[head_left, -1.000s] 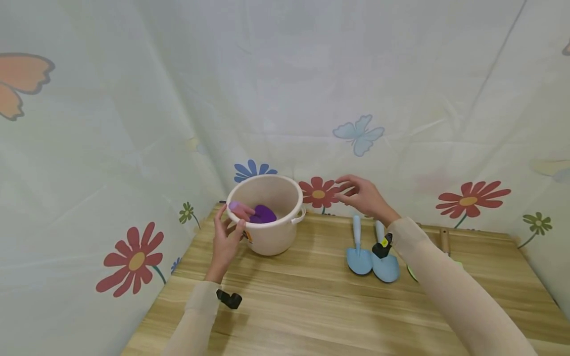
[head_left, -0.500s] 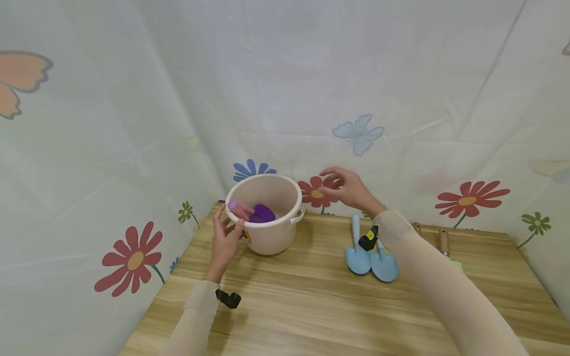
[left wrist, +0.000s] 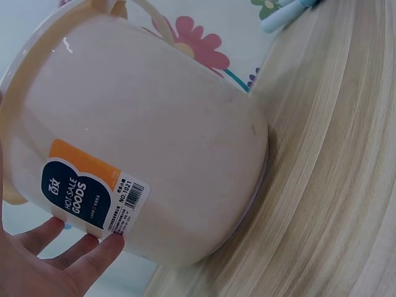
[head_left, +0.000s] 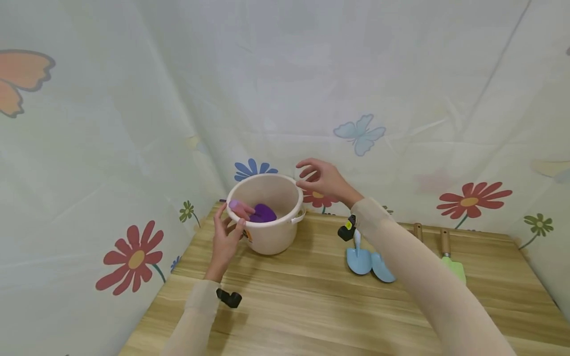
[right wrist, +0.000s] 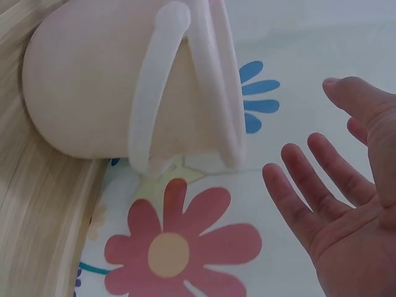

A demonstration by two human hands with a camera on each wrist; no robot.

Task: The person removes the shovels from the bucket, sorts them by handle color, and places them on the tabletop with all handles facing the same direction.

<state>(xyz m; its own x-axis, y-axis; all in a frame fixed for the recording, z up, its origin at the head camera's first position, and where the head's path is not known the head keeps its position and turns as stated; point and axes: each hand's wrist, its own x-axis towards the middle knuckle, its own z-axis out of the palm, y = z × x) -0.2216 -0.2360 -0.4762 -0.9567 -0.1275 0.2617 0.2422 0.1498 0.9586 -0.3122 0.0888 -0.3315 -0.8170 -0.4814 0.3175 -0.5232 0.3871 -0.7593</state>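
The person's left hand (head_left: 226,242) rests parted fingers against the bucket (head_left: 271,240), upright near the worktop's (head_left: 285,306) far left corner, a purple-bladed trowel (head_left: 263,213) inside. The right hand (head_left: 327,180), fingers loosely spread, hovers near the bucket's rim. Rightward along the far edge lie two blue trowels (head_left: 358,261), then a green hand shovel (head_left: 455,269).

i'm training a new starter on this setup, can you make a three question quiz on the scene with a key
1. What colour is the blade inside the bucket? A) green B) purple C) orange
2. True or false: the right hand holds nothing.
3. Fill in: seen from the head camera, the green shovel lies to the ____ of the blue shovels.

Key: 1. B; 2. True; 3. right
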